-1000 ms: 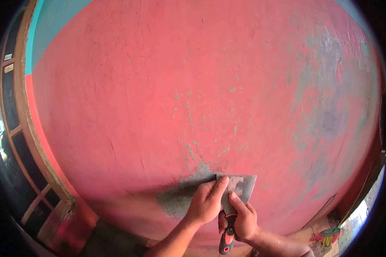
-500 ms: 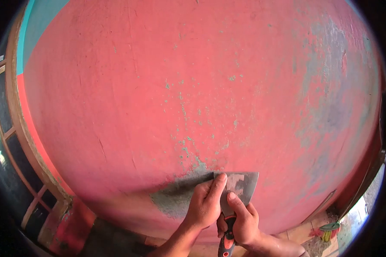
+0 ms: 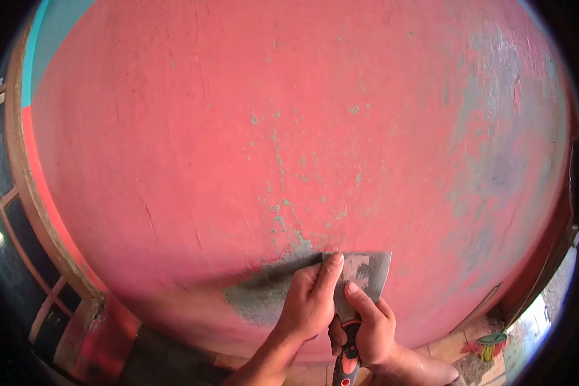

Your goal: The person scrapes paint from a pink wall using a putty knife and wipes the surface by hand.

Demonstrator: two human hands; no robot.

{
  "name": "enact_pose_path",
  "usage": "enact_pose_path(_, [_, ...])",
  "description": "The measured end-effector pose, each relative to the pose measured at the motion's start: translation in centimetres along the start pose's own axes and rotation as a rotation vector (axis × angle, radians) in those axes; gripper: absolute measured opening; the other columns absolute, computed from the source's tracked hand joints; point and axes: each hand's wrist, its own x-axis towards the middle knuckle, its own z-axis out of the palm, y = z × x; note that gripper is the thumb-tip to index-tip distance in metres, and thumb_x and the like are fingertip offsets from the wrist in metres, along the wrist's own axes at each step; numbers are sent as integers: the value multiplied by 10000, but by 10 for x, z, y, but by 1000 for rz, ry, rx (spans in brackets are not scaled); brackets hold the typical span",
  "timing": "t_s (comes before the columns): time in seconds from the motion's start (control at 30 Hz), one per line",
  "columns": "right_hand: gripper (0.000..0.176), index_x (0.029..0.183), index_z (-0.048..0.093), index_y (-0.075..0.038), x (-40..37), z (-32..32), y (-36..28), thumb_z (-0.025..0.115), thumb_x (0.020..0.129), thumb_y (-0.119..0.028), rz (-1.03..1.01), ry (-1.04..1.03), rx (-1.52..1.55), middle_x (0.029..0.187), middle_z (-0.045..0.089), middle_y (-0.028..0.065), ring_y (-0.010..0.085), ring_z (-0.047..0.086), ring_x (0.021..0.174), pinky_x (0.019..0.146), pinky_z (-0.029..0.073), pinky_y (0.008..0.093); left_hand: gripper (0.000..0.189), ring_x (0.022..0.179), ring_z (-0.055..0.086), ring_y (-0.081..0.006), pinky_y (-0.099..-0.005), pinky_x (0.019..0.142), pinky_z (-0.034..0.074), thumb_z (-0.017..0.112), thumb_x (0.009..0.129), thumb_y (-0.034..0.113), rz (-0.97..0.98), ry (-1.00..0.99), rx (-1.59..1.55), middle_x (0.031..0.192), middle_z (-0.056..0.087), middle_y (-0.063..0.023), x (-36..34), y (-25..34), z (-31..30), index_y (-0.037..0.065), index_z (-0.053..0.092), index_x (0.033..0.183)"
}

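A wide scraper [image 3: 377,278] with a steel blade and a black and red handle is held low in front of the pink wall [image 3: 193,141]. My right hand [image 3: 374,331] wraps round the handle's upper end, its thumb lying on the blade. At the blade's left edge, my left hand [image 3: 307,302] grips it with the thumb pointing up; its other fingers are partly hidden behind. The blade's top edge lies against or very near the wall, just right of a bare grey patch [image 3: 257,297]. Pinkish residue marks the blade face.
Small greenish chips of exposed undercoat run up the wall's middle, and a grey-blue worn area [image 3: 495,154] spreads at right. A framed window [image 3: 29,231] stands at left. On the tiled floor at lower right lies a green, red and yellow brush-like object [image 3: 489,346].
The whole view has shifted slightly, so the wall, hands and scraper all appear a little higher. Against the wall, the scraper stays in nearly the same spot, and both grips look unchanged.
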Motion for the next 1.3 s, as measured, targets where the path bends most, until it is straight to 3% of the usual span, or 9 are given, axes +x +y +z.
enact_pose_path(0.07, [499,815,592,-3,-3,-3,1,438,1075,-401,25,-15,10,563,567,107,217,567,452,451,477,345,430,721,470,-33,-245,624,413,484,1101,334,-37,-3,-16,751,563,58,-2,-2,-1,54,624,807])
enact_pose_path(0.2, [470,850,606,-1,-1,-2,2,449,1074,-384,10,10,-6,604,593,110,212,573,456,443,480,346,502,590,460,-32,-260,505,380,442,1114,370,82,63,97,616,501,37,-6,-7,5,39,541,750])
enact_pose_path(0.33, [473,831,604,5,-2,-1,-6,473,1054,-391,-6,60,-42,600,580,120,236,568,424,396,471,339,489,417,502,-76,-253,401,374,389,1119,377,-165,-14,-15,562,551,1,-16,6,6,62,571,791])
enact_pose_path(0.63, [437,869,598,4,-7,5,-14,468,1057,-368,-23,72,-1,609,583,118,233,566,423,396,473,334,491,471,511,-54,-243,416,384,398,1119,368,-98,-26,-99,652,588,15,-7,6,8,38,598,816])
enact_pose_path(0.67, [433,871,598,4,-7,4,-11,468,1058,-364,-30,70,-7,607,582,116,232,565,423,396,472,334,489,505,515,-43,-245,439,394,412,1116,364,-220,-27,-104,644,583,16,-11,18,8,30,606,816])
enact_pose_path(0.93, [423,867,595,0,-4,3,-10,476,1061,-356,-42,79,-37,590,576,101,218,569,425,396,471,333,494,500,530,-50,-245,431,397,421,1113,371,-86,-20,-46,627,579,14,-4,0,7,27,619,818])
enact_pose_path(1.0, [407,878,605,9,-7,1,-3,487,1067,-332,-47,65,12,608,596,102,202,576,442,409,473,320,506,560,521,-43,-258,479,407,423,1115,372,-176,-31,-50,644,575,16,-8,12,6,22,613,803])
enact_pose_path(1.1, [403,888,611,15,-2,2,-2,493,1070,-325,-77,39,6,618,605,104,194,579,451,417,476,315,508,617,508,-39,-261,519,411,422,1116,372,-13,-23,39,658,566,17,-5,-9,1,14,613,810])
enact_pose_path(1.3, [443,828,596,0,-3,5,-4,477,1057,-361,-103,81,-27,580,574,103,227,577,430,396,474,341,508,648,482,-40,-275,542,408,424,1116,370,-6,-24,-16,657,542,25,-2,10,8,5,616,819])
